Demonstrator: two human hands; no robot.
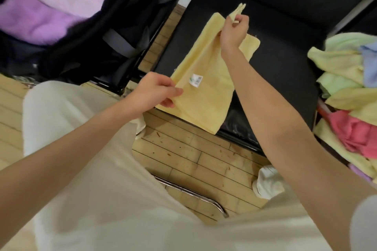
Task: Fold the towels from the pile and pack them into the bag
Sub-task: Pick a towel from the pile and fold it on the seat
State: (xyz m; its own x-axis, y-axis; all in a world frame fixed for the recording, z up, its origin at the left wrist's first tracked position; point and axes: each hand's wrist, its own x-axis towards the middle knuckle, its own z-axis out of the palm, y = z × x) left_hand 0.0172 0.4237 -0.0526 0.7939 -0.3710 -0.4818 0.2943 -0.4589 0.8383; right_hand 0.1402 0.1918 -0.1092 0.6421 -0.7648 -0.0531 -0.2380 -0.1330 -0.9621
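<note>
A pale yellow towel (206, 79) with a small white label lies partly on a black seat (285, 67), its near edge hanging over the front. My left hand (155, 91) pinches the near left corner. My right hand (234, 30) holds the far corner lifted above the seat. The open black bag (114, 47) stands at the upper left, with folded purple, pink and blue towels (40, 16) inside. The pile of loose towels (350, 96), yellow, green, blue and red, sits at the right edge.
Pale wooden floor (183, 149) runs below the seat. A chrome chair leg (193, 193) curves between my knees, which are covered by light trousers. A white shoe (267, 183) rests on the floor at the right.
</note>
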